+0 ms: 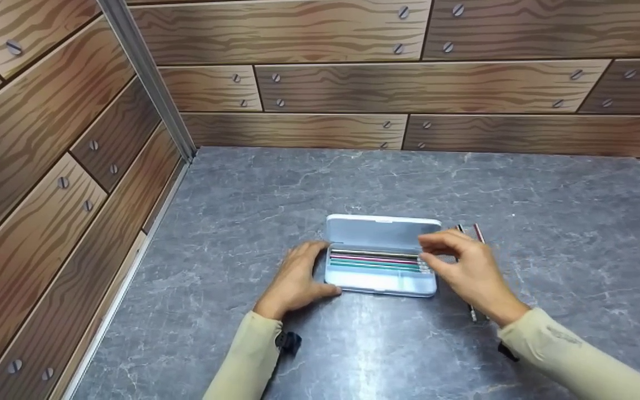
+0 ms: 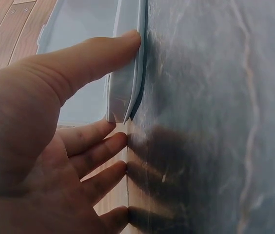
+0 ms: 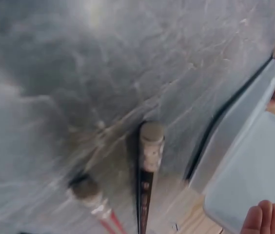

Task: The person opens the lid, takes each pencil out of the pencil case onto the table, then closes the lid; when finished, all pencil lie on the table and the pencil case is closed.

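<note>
A pale blue pencil case point(image 1: 364, 283) lies on the grey table with its lid point(image 1: 381, 230) raised at the back. Several pencils point(image 1: 370, 261), dark, pink and green, lie lengthwise in it, with their eraser ends to the right. My left hand point(image 1: 296, 278) holds the case's left end, thumb on the front wall and fingers at the end and back corner. Over the right end hovers my right hand point(image 1: 473, 272), fingers bent, with a gap between thumb and forefinger and nothing seen in it. Beneath that hand lie a black pencil point(image 3: 146, 195) and a red pencil point(image 3: 112, 224), partly hidden in the head view.
The marbled grey table point(image 1: 242, 194) extends around the case. A wood-patterned wall point(image 1: 342, 89) stands at the back and another wood-patterned wall point(image 1: 75, 183) along the left, joined by a metal corner post point(image 1: 150, 78).
</note>
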The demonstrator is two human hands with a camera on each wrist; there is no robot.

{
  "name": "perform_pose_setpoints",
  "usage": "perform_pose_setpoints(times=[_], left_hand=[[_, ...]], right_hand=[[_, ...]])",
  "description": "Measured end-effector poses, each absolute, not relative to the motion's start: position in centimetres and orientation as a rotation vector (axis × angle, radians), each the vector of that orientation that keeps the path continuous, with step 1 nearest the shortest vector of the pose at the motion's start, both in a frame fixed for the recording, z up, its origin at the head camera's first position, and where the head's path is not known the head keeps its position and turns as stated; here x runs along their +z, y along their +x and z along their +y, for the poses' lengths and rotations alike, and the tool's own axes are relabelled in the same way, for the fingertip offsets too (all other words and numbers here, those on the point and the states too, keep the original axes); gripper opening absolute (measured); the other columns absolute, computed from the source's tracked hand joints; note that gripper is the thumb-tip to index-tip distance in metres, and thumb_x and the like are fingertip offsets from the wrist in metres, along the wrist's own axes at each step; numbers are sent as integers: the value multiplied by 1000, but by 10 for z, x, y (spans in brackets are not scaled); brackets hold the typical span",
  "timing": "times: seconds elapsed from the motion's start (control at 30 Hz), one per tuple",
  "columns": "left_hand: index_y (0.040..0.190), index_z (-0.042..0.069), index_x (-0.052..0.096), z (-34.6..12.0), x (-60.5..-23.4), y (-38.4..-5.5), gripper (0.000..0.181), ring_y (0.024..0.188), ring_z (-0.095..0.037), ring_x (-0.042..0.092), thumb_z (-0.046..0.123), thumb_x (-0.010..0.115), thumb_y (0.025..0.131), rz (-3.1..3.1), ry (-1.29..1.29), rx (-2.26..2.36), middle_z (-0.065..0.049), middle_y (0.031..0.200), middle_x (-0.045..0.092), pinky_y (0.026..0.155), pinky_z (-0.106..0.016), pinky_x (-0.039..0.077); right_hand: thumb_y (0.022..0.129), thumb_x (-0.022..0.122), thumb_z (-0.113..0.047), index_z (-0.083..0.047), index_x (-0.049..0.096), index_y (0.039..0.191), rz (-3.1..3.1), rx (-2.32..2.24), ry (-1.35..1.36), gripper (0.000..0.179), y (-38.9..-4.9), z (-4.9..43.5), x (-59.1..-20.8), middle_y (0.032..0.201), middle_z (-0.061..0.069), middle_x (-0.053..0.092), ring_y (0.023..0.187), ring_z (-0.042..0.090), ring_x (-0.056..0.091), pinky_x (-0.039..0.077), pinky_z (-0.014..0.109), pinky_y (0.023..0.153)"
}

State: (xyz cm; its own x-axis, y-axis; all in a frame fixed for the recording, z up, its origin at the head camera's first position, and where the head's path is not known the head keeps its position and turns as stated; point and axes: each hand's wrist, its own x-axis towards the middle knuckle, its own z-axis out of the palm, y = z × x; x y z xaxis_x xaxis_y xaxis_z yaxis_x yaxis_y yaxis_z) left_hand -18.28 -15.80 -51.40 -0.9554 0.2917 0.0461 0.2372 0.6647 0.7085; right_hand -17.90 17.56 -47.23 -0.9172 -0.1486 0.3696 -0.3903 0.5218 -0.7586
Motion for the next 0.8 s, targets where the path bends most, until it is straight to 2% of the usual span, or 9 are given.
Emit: perform_pose_setpoints(times=[0.07,0.2,0.3,0.43,0.6,0.7,0.8], left_hand=[[158,3,56,-158,-514,-183,93,154,-41,53,29,100,81,2811,450,1165,-19,157,62,140,-67,27],[159,1,55,-157,-506,-181,92,155,-42,53,25,99,82,2797,437,1157,-22,157,62,141,-65,26],[159,0,54,-156,-499,-179,91,156,-42,52,24,99,83,2781,414,1155,-22,158,61,142,-63,25],[159,0,55,-154,-498,-177,91,156,-42,51,23,99,83,2779,416,1157,-21,159,61,142,-64,25],[158,0,55,-155,-503,-179,89,154,-41,54,25,99,84,2804,455,1148,-21,157,62,140,-62,30],[157,-1,55,-156,-504,-180,90,153,-41,54,25,98,83,2809,462,1148,-21,156,62,139,-61,32],[159,-2,54,-156,-501,-179,92,156,-43,51,23,98,83,2777,437,1165,-23,159,60,141,-62,27]], right_hand=[[90,88,5,-2,84,120,-2557,1315,496,32,-183,170,-475,114,7,84,103,10,79,62,12,95],[91,88,1,-3,83,123,-2662,1225,598,33,-188,164,-480,118,6,83,107,28,82,69,33,98],[92,88,-2,-5,82,126,-2724,1139,653,34,-193,163,-483,119,6,82,107,30,82,69,46,97],[93,89,-6,-5,81,128,-2785,1048,690,36,-198,165,-487,123,9,81,111,32,79,65,53,101],[92,88,-5,-2,80,127,-2818,1027,725,36,-201,166,-488,124,13,82,114,34,79,64,55,103],[92,87,-4,-1,81,125,-2814,1059,761,34,-202,166,-488,120,12,83,109,32,80,66,50,99],[92,86,-3,-1,81,124,-2818,1095,796,32,-203,165,-488,116,11,83,103,28,80,68,43,94]])
